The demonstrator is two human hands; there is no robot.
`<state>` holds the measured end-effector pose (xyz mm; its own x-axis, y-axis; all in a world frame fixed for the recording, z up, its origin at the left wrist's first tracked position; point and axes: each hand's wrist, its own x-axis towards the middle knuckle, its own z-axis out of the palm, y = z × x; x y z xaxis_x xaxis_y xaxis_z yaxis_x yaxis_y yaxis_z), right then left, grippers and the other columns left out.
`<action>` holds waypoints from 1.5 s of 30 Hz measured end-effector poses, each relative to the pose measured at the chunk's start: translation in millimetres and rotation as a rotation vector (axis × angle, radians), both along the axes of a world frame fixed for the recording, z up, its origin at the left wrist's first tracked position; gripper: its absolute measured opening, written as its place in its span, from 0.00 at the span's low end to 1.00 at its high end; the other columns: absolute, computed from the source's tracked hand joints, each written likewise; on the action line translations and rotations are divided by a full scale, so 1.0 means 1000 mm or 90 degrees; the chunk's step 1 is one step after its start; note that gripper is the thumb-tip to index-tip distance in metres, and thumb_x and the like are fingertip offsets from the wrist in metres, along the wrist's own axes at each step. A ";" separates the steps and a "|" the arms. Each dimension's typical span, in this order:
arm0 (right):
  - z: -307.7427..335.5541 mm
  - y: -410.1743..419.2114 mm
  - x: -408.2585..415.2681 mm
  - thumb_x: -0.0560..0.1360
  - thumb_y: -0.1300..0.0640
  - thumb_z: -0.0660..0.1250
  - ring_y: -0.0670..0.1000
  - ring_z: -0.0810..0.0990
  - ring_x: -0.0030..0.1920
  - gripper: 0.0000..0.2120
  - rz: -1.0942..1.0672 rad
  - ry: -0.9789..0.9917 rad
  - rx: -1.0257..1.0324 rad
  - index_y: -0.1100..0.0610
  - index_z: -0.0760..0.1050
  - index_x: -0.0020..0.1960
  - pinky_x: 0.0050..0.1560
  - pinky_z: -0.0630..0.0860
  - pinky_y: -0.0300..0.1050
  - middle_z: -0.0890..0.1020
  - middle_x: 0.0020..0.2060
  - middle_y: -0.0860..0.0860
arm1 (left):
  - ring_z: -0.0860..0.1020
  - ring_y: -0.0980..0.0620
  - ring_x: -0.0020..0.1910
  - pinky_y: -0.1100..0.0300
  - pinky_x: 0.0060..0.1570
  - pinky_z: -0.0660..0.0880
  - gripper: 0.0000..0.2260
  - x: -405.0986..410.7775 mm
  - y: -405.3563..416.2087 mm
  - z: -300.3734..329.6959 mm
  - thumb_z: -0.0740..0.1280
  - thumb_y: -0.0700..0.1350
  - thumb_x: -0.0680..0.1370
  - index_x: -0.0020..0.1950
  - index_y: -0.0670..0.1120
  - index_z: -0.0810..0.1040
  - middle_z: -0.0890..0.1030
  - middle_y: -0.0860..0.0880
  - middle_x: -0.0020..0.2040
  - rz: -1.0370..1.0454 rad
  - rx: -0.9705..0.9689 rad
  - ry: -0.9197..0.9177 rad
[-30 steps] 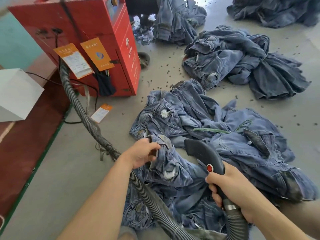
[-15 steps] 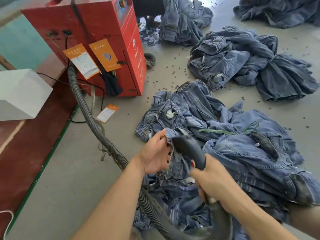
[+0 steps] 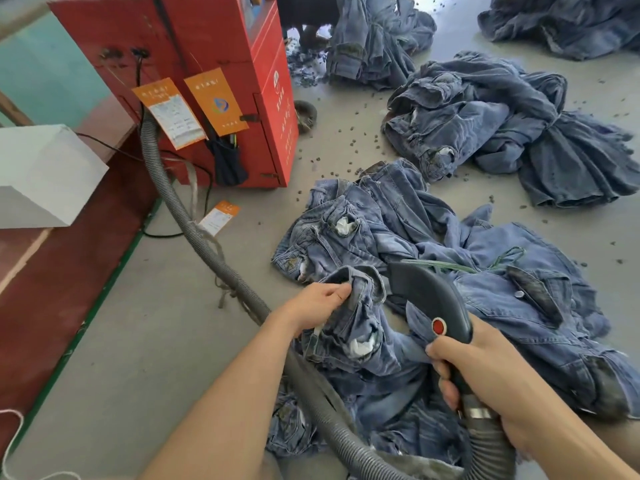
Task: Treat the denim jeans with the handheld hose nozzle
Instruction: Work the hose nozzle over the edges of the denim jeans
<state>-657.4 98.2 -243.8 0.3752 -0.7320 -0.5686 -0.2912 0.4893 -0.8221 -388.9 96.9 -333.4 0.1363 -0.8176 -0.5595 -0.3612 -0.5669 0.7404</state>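
Gripping a bunched fold of faded blue denim jeans point(image 3: 360, 327) with the left hand point(image 3: 320, 303), fingers curled into the cloth and lifting the hem edge clear of the heap on the grey concrete floor point(image 3: 138, 341). Clamping the right hand point(image 3: 464, 368) round the handle of the dark grey handheld hose nozzle point(image 3: 429, 299), thumb lying just below its round red button point(image 3: 439, 326). Having drawn back and up from half a second ago, when the nozzle's mouth was pressed right against the held fold beside the left hand; now hovering above the heap, mouth angled toward the raised fold but apart from it. Probably finishing one pass on that patch and lining up the next, with most of the pile likely remaining untreated. Trailing behind, the grey ribbed hose point(image 3: 194, 233) running under the left forearm back to the red metal machine cabinet point(image 3: 221, 81). Lying well apart on the floor beyond, further heaps of blue jeans point(image 3: 512, 126), with dark pellets scattered between.
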 end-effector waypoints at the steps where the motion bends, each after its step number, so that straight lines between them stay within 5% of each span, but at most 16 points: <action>1: -0.003 -0.001 0.001 0.75 0.66 0.67 0.55 0.70 0.25 0.09 0.002 -0.003 0.010 0.56 0.67 0.45 0.26 0.70 0.46 0.74 0.30 0.57 | 0.78 0.47 0.65 0.51 0.55 0.78 0.29 0.000 0.000 -0.005 0.57 0.66 0.82 0.79 0.53 0.70 0.78 0.55 0.67 -0.002 0.015 0.002; 4: -0.011 -0.004 0.010 0.75 0.65 0.67 0.55 0.70 0.25 0.08 0.014 -0.005 0.037 0.57 0.68 0.46 0.26 0.71 0.47 0.74 0.30 0.57 | 0.76 0.44 0.71 0.49 0.52 0.82 0.43 -0.003 0.008 -0.018 0.69 0.63 0.78 0.85 0.56 0.47 0.68 0.57 0.74 0.099 0.076 0.230; 5: -0.014 -0.005 0.013 0.75 0.65 0.67 0.55 0.70 0.25 0.08 0.020 -0.001 0.043 0.57 0.68 0.46 0.27 0.71 0.47 0.74 0.30 0.57 | 0.82 0.50 0.64 0.50 0.56 0.82 0.43 -0.004 0.013 -0.028 0.75 0.57 0.77 0.84 0.51 0.54 0.76 0.55 0.70 0.090 0.100 0.247; 7: -0.019 -0.008 0.019 0.75 0.64 0.66 0.55 0.70 0.26 0.07 0.033 0.007 0.053 0.57 0.68 0.46 0.27 0.71 0.46 0.75 0.30 0.57 | 0.84 0.62 0.39 0.62 0.48 0.82 0.20 -0.004 0.024 -0.045 0.76 0.51 0.77 0.65 0.46 0.78 0.84 0.51 0.49 -0.005 0.159 0.129; 9: -0.021 -0.011 0.021 0.75 0.63 0.66 0.55 0.70 0.25 0.06 0.033 0.003 0.065 0.57 0.68 0.46 0.28 0.71 0.47 0.74 0.30 0.57 | 0.77 0.63 0.29 0.63 0.37 0.75 0.15 -0.004 0.030 -0.053 0.68 0.57 0.82 0.43 0.47 0.78 0.80 0.50 0.41 -0.084 0.169 -0.014; 10: -0.022 -0.013 0.021 0.75 0.63 0.67 0.55 0.70 0.25 0.07 0.033 -0.001 0.069 0.57 0.68 0.46 0.28 0.72 0.47 0.74 0.30 0.57 | 0.80 0.62 0.37 0.59 0.43 0.75 0.17 -0.004 0.031 -0.053 0.65 0.59 0.83 0.45 0.46 0.78 0.68 0.53 0.41 -0.073 0.156 -0.026; 11: -0.021 -0.015 0.020 0.74 0.63 0.67 0.55 0.70 0.26 0.07 0.037 -0.005 0.069 0.57 0.68 0.47 0.28 0.72 0.48 0.75 0.31 0.57 | 0.82 0.57 0.53 0.53 0.57 0.77 0.18 -0.004 0.029 -0.052 0.62 0.59 0.84 0.53 0.45 0.80 0.74 0.50 0.66 -0.019 0.141 0.017; 14: -0.018 -0.023 0.019 0.74 0.64 0.67 0.55 0.71 0.26 0.08 0.044 -0.011 0.055 0.55 0.68 0.48 0.28 0.72 0.47 0.75 0.31 0.57 | 0.71 0.45 0.74 0.43 0.75 0.66 0.21 -0.009 0.018 -0.034 0.60 0.58 0.85 0.72 0.46 0.76 0.76 0.48 0.72 0.139 0.062 0.125; 19: -0.008 -0.028 0.014 0.76 0.63 0.67 0.55 0.70 0.26 0.07 0.044 -0.023 0.021 0.55 0.68 0.47 0.28 0.71 0.47 0.74 0.31 0.57 | 0.72 0.56 0.65 0.46 0.71 0.68 0.17 -0.019 0.006 -0.011 0.60 0.57 0.85 0.72 0.53 0.74 0.74 0.58 0.65 0.244 0.018 0.230; 21: -0.001 -0.024 0.007 0.73 0.62 0.67 0.55 0.70 0.26 0.08 0.057 -0.018 0.012 0.56 0.68 0.46 0.28 0.72 0.48 0.74 0.31 0.57 | 0.84 0.48 0.57 0.45 0.64 0.78 0.13 -0.025 0.004 -0.004 0.61 0.53 0.86 0.62 0.49 0.81 0.85 0.47 0.62 0.286 0.029 0.336; 25: 0.010 -0.004 -0.009 0.72 0.59 0.68 0.55 0.71 0.26 0.10 0.082 0.016 -0.013 0.58 0.67 0.48 0.27 0.71 0.47 0.75 0.30 0.58 | 0.84 0.40 0.51 0.39 0.56 0.81 0.17 -0.030 0.003 -0.001 0.63 0.52 0.86 0.59 0.42 0.85 0.85 0.36 0.57 0.292 -0.005 0.444; 28: 0.012 0.013 -0.011 0.72 0.59 0.66 0.56 0.71 0.24 0.08 0.120 0.063 -0.033 0.57 0.68 0.48 0.27 0.70 0.49 0.75 0.29 0.58 | 0.86 0.45 0.42 0.52 0.36 0.82 0.16 -0.033 -0.001 0.004 0.62 0.53 0.86 0.56 0.45 0.86 0.86 0.40 0.51 0.284 -0.022 0.458; 32: 0.002 0.020 0.006 0.72 0.59 0.65 0.55 0.74 0.22 0.07 0.181 0.167 -0.096 0.56 0.69 0.48 0.28 0.69 0.45 0.76 0.26 0.55 | 0.84 0.46 0.37 0.54 0.34 0.80 0.17 -0.037 0.004 0.003 0.61 0.54 0.86 0.54 0.48 0.87 0.87 0.41 0.48 0.308 -0.015 0.479; 37: 0.006 0.005 0.005 0.78 0.62 0.65 0.55 0.73 0.22 0.05 0.055 0.172 -0.152 0.57 0.68 0.49 0.29 0.72 0.49 0.77 0.26 0.56 | 0.82 0.47 0.37 0.53 0.37 0.80 0.17 -0.034 0.009 0.001 0.60 0.53 0.86 0.59 0.43 0.84 0.86 0.41 0.46 0.331 0.022 0.509; 41: 0.017 0.020 0.001 0.73 0.58 0.65 0.54 0.75 0.22 0.06 0.165 0.216 -0.147 0.52 0.68 0.46 0.27 0.71 0.45 0.78 0.25 0.54 | 0.82 0.48 0.36 0.55 0.36 0.79 0.16 -0.035 0.004 0.010 0.61 0.54 0.86 0.55 0.43 0.81 0.85 0.44 0.44 0.324 0.043 0.565; 45: 0.003 0.017 0.017 0.75 0.54 0.66 0.51 0.77 0.27 0.07 0.233 0.337 -0.197 0.53 0.68 0.48 0.28 0.71 0.44 0.80 0.33 0.52 | 0.81 0.44 0.49 0.45 0.54 0.75 0.15 -0.042 0.000 0.013 0.60 0.55 0.86 0.60 0.46 0.78 0.83 0.42 0.52 0.308 0.049 0.584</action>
<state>-640.3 115.1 -240.3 0.3590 -0.7694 -0.5284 -0.7902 0.0507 -0.6107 -431.2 96.9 -320.0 -0.0639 -0.7470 -0.6617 0.6011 -0.5581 0.5720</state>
